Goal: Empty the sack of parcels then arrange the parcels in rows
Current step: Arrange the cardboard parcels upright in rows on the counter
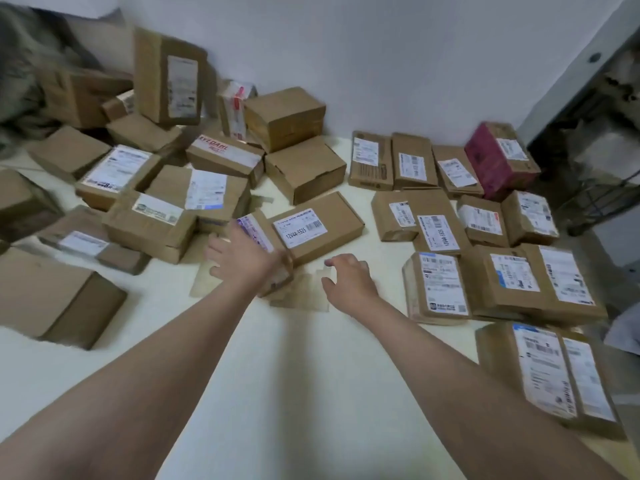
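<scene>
Sack (pixel 20 57) seemingly emptied, 4 rows (pixel 512 271) laid at right, heap (pixel 166 216) unsorted; left hand (pixel 242 261) spread on 1 parcel (pixel 254 228), right hand (pixel 349 278) loose, empty.

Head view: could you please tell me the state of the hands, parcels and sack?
Left hand: fingers spread, touching a small parcel.
Right hand: loosely curled, holding nothing.
Left parcels: jumbled heap.
Right parcels: flat, in rows.
Sack: crumpled behind the heap.

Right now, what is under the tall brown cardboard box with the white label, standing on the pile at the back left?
The tall box stands on a plain flat brown cardboard box in the pile. Anything deeper beneath is covered by surrounding parcels.
</scene>
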Motion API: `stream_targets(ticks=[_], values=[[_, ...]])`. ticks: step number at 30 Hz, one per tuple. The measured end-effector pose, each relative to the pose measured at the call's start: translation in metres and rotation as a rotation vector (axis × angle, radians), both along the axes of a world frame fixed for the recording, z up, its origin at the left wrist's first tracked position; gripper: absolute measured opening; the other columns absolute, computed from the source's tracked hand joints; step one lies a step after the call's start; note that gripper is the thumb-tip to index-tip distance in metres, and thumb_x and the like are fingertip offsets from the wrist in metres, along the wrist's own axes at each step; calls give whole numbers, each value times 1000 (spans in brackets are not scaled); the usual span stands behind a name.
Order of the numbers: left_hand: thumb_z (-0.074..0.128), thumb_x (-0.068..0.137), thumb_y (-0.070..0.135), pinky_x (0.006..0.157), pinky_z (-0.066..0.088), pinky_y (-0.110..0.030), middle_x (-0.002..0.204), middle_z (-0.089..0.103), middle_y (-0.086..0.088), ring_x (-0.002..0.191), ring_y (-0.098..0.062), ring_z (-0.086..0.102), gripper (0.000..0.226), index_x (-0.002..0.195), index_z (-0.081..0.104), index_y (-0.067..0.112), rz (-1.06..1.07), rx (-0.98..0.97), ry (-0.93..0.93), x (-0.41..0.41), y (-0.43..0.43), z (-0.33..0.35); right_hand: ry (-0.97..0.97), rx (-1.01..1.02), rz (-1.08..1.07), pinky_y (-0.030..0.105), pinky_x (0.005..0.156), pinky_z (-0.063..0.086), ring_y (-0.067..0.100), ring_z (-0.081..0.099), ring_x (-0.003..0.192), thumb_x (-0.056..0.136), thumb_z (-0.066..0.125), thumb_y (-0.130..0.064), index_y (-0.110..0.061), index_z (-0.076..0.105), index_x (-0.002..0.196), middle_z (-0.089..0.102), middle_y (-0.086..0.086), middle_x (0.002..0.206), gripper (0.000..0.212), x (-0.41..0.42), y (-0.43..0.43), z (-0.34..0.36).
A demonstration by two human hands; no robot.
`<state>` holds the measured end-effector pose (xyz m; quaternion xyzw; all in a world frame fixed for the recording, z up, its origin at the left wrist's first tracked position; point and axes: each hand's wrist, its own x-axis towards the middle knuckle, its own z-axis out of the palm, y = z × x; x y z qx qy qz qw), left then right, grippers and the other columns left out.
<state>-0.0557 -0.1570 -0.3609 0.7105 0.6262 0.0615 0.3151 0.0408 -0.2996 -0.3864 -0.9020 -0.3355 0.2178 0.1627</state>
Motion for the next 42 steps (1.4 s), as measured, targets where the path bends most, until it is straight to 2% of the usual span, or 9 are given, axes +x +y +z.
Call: stream_targets(ticks=[5, 10, 14, 18, 21, 26, 31, 39, 42], values=[[67, 56, 48, 101, 43, -52, 139, 36, -17, 132, -34, 34, 112, 151, 11, 29, 27, -277, -111, -1, 40, -12, -43, -74, 11, 39, 110, 32, 28, 21, 137, 96, 52, -30, -19, 40, 142, 27, -2, 154, 49, -8, 60, -12], [55, 74, 30, 109, 34, -47, 141, 34, -19, 131, -36, 35, 84, 150, 18, 27, -25, -304, -88, 2, 63, -11, -108, -89, 10, 42, 106, 34, 25, 25, 136, 98, 47, -27, -22, 44, 140, 28, -9, 155, 42, 21, 109, -4], [57, 69, 23, 105, 40, -38, 137, 42, -11, 123, -30, 45, 86, 148, 26, 39, -77, -387, -178, -13, 88, -24, -3, -140, 87, 55, 113, 21, 20, 6, 148, 100, 43, -29, -32, 33, 147, 13, -16, 161, 48, 44, 148, -7], [67, 76, 19, 78, 52, -29, 125, 56, 0, 103, -16, 59, 77, 146, 36, 35, -120, -530, -312, -21, 103, -21, 7, -225, 177, 57, 111, 22, 27, 12, 144, 98, 43, -43, -36, 38, 143, 20, -12, 158, 45, 50, 156, -21], [72, 80, 35, 69, 49, -31, 107, 61, 6, 88, -11, 58, 56, 130, 49, 29, -109, -552, -302, -10, 103, -21, -55, -193, 51, 49, 101, 32, 25, 28, 128, 97, 44, -46, -31, 60, 112, 45, -8, 136, 26, 45, 144, -18], [71, 37, 81, 92, 52, -44, 128, 50, -4, 114, -27, 55, 100, 117, 41, 30, -144, -508, -175, 18, 78, -24, -185, -303, -139, 47, 96, 37, 27, 29, 129, 86, 64, -42, -24, 49, 127, 40, 6, 135, 47, 38, 98, -19], [77, 62, 64, 96, 48, -43, 124, 31, -9, 113, -32, 49, 92, 127, 36, 13, -165, -478, -76, 28, 55, -26, -71, -455, -358, 67, 106, 20, 45, 4, 141, 77, 67, -47, -30, 23, 140, 3, 15, 157, 79, 41, 60, -32], [68, 78, 46, 80, 47, -32, 111, 62, -6, 90, -19, 59, 60, 128, 44, 25, -286, -695, -433, 18, 53, -36, -45, -567, -330, 57, 98, 35, 39, 23, 129, 73, 67, -52, -21, 24, 137, 21, 13, 143, 83, 26, 26, -17], [61, 82, 39, 81, 45, -34, 103, 60, -2, 83, -16, 54, 39, 119, 52, 27, -257, -767, -454, 12, 52, -41, -40, -551, -393, 53, 100, 35, 38, 26, 131, 85, 56, -50, -16, 37, 136, 30, 14, 141, 64, 27, 24, -3]])
